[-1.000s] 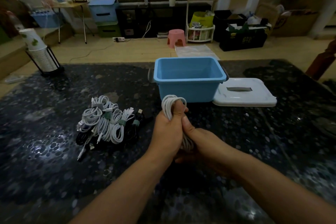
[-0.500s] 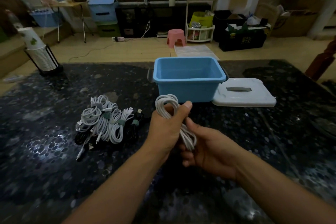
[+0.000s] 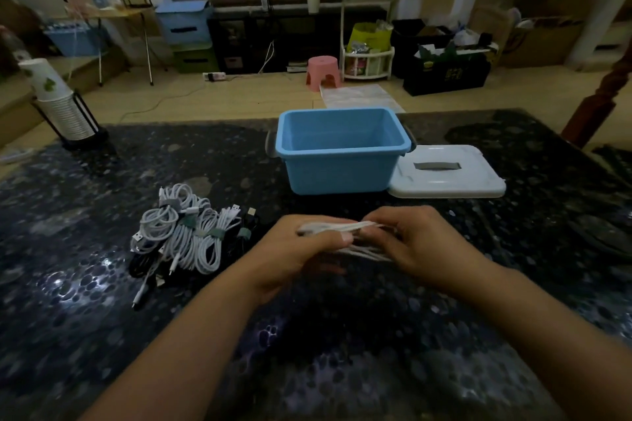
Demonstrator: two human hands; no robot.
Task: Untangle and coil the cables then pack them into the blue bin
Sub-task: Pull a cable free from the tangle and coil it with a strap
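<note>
White cable coil (image 3: 342,227) horizontal; blue bin (image 3: 342,167) empty

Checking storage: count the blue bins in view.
3: blue bin on the table, empty; two in the background, one on a green box, one far left. Others may be hidden.

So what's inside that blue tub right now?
Nothing that shows: the blue bin looks empty, its floor and far walls bare. Its near wall hides the strip of floor just behind it.

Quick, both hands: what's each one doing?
Left hand: grips one end of the white cable bundle.
Right hand: grips the bundle's other end.
</note>
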